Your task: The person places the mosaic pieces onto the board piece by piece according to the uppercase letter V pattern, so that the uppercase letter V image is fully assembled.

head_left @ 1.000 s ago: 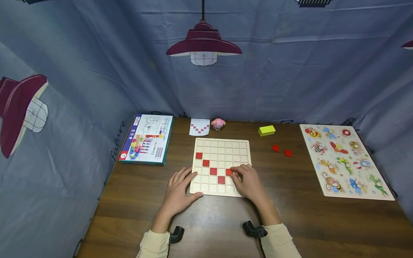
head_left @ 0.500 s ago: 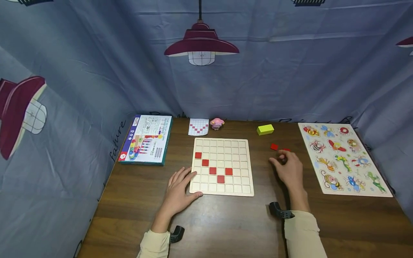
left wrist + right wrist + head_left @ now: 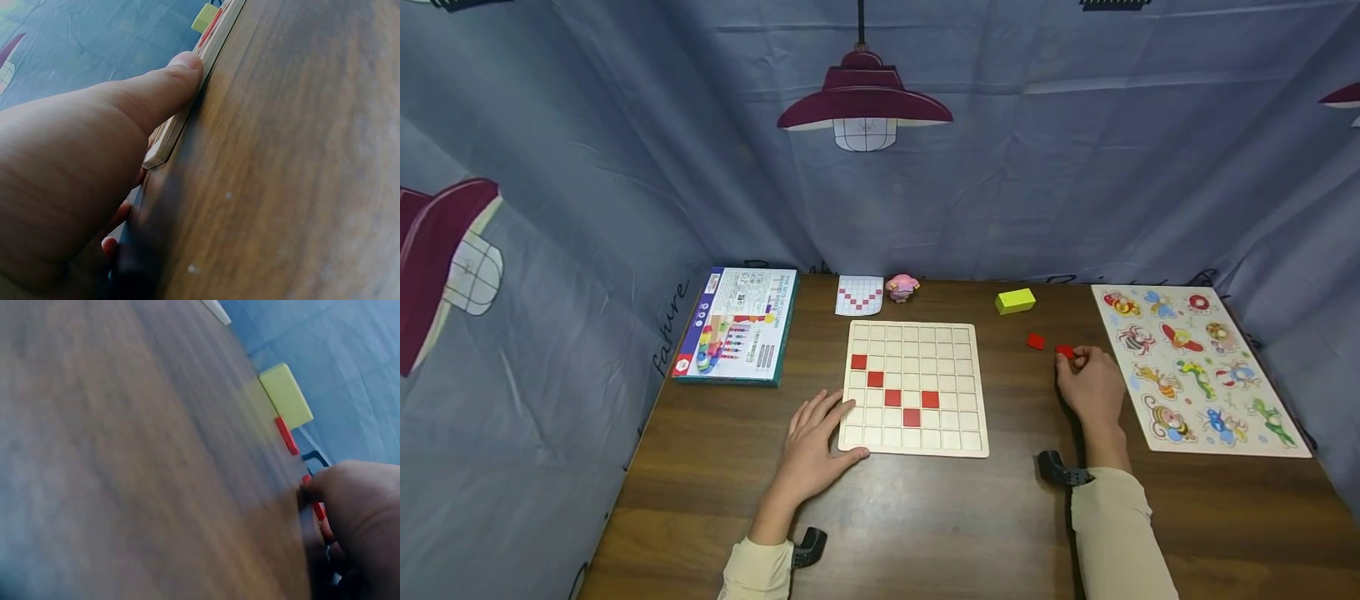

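Note:
A pale wooden grid board (image 3: 953,367) lies on the table, with several red square tiles in its cells forming an uneven V. My left hand (image 3: 811,446) rests at its lower left corner with fingers spread. In the left wrist view the thumb (image 3: 178,78) lies along the board's near edge. Right of the board, my right hand (image 3: 1093,390) pinches a loose red tile (image 3: 1064,352) between thumb and fingers. In the right wrist view that tile (image 3: 319,509) is partly hidden behind the thumb. Another red tile (image 3: 1036,342) lies just left of it.
A yellow block (image 3: 1015,301) sits behind the loose tiles. At the far right lies a board of cartoon animals (image 3: 1176,392). A boxed game (image 3: 737,325) is at the left. Behind the grid board are a pattern card (image 3: 859,296) and a small pink figurine (image 3: 902,287).
My right hand has left a red tile in the grid board, moved right to the loose tiles and taken hold of one. My left hand has stayed at the board's corner.

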The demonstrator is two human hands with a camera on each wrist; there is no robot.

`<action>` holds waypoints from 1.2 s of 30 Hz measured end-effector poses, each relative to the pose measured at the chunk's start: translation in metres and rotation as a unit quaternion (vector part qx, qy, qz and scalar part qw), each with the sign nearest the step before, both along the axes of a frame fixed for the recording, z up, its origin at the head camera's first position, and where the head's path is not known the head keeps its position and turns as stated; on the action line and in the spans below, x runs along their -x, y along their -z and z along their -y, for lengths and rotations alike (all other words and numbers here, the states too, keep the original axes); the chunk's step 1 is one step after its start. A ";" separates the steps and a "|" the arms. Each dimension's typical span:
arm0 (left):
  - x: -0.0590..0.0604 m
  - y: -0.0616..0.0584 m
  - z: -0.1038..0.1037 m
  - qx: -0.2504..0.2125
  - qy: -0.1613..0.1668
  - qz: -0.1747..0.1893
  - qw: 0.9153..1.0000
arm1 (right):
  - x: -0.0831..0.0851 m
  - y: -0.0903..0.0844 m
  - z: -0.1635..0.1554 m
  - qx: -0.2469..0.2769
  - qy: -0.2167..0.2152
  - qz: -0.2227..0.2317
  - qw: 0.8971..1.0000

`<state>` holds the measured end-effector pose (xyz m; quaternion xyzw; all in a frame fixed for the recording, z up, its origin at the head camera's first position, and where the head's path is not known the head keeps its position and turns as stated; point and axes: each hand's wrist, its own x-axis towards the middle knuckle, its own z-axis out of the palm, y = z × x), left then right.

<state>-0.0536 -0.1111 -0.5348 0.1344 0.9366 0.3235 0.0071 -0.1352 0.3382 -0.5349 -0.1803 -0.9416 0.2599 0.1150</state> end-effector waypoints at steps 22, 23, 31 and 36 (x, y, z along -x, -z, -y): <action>0.001 0.001 -0.001 0.007 -0.002 0.009 1.000 | -0.014 0.012 0.007 0.012 -0.043 -0.103 0.994; 0.002 0.000 -0.001 0.009 -0.001 0.009 1.000 | -0.016 0.012 0.009 0.014 -0.049 -0.110 0.993; 0.001 -0.003 -0.001 0.003 0.001 0.004 1.000 | -0.022 0.012 0.027 0.026 -0.116 -0.132 0.984; 0.000 -0.004 -0.001 0.000 0.001 0.001 1.000 | -0.024 0.012 0.036 0.032 -0.147 -0.142 0.978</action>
